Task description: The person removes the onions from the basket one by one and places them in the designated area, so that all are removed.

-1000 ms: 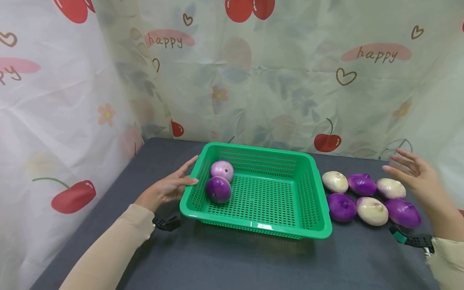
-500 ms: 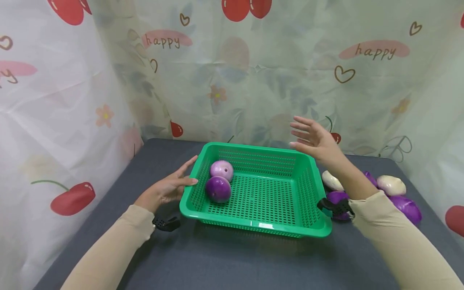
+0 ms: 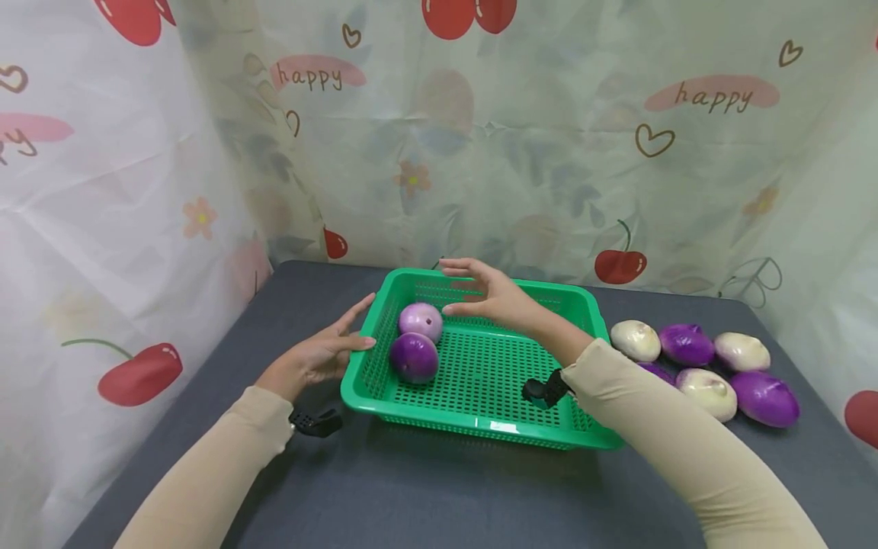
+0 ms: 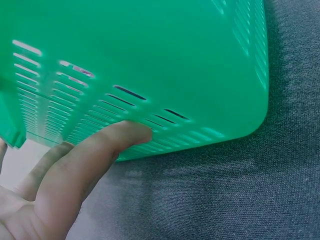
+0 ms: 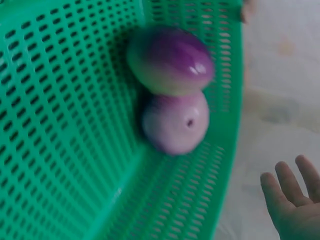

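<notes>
A green perforated basket (image 3: pixel 497 435) stands on the dark table, holding two turnip-like vegetables against its left end. One, pale lilac (image 3: pixel 421 321), has a small dark hole; the other is deep purple (image 3: pixel 414 358) and touches it. At the basket's left end, my left hand (image 3: pixel 312 358) holds the rim, thumb over it. In the left wrist view its fingers (image 4: pixel 85 167) lie along the slotted outer wall. My right hand (image 3: pixel 497 297) hovers over the basket's far side, fingers spread and slightly bent, holding nothing. Its thumb tip overlaps the edge of the lilac one in the head view.
Right of the basket lie several more in two rows, including a white one (image 3: pixel 743 351) and a purple one (image 3: pixel 764 399). My right sleeve (image 3: pixel 658 427) partly covers the near row. A printed curtain (image 3: pixel 521 152) hangs behind the table (image 3: pixel 439 496) and at its sides.
My right hand has swung left from above the vegetables at the right to over the basket, passing its right end. My left hand, the basket and its contents stay put.
</notes>
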Tool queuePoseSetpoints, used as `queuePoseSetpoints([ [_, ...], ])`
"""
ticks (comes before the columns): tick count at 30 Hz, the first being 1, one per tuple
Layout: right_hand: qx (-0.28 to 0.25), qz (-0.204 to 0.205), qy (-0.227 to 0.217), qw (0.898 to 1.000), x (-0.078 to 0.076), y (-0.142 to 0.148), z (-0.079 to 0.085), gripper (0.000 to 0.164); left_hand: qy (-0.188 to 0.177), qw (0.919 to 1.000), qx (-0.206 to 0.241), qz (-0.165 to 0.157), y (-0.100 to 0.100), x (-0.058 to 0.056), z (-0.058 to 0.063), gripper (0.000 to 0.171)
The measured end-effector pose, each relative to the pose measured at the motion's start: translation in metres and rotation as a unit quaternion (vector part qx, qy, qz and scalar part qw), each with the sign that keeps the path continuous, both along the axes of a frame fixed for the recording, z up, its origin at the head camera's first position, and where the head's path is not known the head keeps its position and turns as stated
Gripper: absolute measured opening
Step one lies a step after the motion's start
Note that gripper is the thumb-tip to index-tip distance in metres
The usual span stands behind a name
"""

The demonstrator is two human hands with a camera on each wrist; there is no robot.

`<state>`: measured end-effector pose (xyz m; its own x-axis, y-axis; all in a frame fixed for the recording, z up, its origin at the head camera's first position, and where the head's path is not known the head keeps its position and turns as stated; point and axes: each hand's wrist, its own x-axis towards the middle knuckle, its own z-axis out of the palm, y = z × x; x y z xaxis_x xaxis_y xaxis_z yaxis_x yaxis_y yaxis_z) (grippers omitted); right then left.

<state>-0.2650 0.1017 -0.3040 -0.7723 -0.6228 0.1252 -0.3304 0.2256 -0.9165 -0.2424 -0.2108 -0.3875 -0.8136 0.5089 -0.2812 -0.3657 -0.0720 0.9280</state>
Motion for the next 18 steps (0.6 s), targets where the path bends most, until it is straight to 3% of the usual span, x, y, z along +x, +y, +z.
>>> queuePoseSetpoints([
  [10,0.090,0.070,-0.030,0.993,0.000,-0.037,-0.037,0.066,-0.004,1.0000,0.000,0.000,0.000,0.000,0.000,0.086],
  [18,0.183,0.083,-0.010,0.980,0.005,-0.044,-0.055,0.067,-0.003,1.0000,0.000,-0.001,0.001,0.001,0.001,0.087],
])
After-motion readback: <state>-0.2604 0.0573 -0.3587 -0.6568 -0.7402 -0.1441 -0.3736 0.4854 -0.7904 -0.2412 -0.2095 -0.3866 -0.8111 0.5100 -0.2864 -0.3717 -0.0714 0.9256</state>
